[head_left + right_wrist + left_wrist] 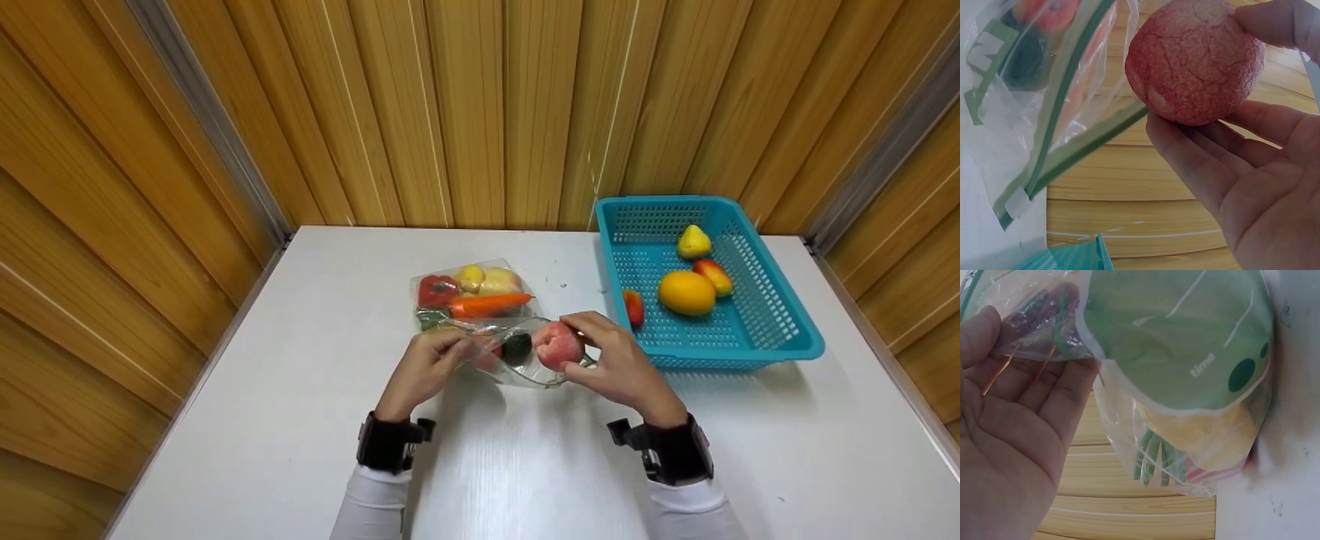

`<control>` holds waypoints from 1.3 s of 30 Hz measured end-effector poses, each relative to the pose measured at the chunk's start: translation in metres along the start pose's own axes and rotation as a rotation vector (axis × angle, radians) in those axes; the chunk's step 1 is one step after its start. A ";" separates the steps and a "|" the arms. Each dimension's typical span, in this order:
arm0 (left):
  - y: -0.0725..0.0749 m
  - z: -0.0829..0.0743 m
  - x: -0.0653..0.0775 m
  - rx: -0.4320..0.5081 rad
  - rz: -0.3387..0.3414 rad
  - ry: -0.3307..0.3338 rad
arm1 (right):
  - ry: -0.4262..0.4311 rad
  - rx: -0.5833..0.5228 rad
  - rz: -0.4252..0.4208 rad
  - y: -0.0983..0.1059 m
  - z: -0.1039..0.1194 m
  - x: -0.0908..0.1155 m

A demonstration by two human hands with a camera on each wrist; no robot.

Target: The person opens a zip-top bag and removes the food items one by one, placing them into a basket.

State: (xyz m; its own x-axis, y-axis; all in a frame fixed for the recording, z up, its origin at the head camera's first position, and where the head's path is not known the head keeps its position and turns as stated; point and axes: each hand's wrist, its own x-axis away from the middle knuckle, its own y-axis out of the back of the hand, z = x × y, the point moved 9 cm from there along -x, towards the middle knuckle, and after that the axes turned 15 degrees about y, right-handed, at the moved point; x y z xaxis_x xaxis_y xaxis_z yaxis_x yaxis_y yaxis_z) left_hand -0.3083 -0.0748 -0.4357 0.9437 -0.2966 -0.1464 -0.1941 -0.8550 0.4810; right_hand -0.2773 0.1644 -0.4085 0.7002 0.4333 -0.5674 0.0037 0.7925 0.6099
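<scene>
My right hand [619, 364] holds a pink, wrinkled peach [558, 346] between thumb and fingers, at the open mouth of a clear zip bag [525, 376]. With thumb and fingers, my left hand [427, 367] pinches the other side of the bag's mouth. Inside the bag lie a carrot [491, 304], a red pepper [437, 290], a yellow round fruit [471, 277], a dark green piece [516, 349] and others partly hidden. A green-edged zip with a white slider [1017, 202] shows in the right wrist view. Green print [1174, 337] covers part of the bag in the left wrist view.
A blue-green basket [806, 349] stands at the right of the white table [285, 420]. It holds a yellow pear [694, 242], a yellow mango-like fruit [686, 293] and two red-orange fruits [714, 277]. Wood-look panels [465, 112] rise behind the table.
</scene>
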 end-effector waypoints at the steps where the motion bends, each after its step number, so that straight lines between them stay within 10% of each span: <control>1: 0.000 -0.001 0.000 0.001 0.001 -0.005 | -0.015 -0.008 -0.004 0.002 -0.001 0.001; 39: -0.001 0.000 0.001 0.009 0.001 -0.003 | -0.462 0.160 -0.184 0.098 -0.071 0.056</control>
State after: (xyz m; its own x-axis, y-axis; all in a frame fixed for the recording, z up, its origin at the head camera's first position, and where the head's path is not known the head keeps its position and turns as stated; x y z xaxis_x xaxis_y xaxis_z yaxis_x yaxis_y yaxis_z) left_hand -0.3074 -0.0743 -0.4360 0.9428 -0.2985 -0.1483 -0.1975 -0.8587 0.4730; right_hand -0.2881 0.2968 -0.4199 0.9197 0.0297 -0.3915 0.2401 0.7463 0.6207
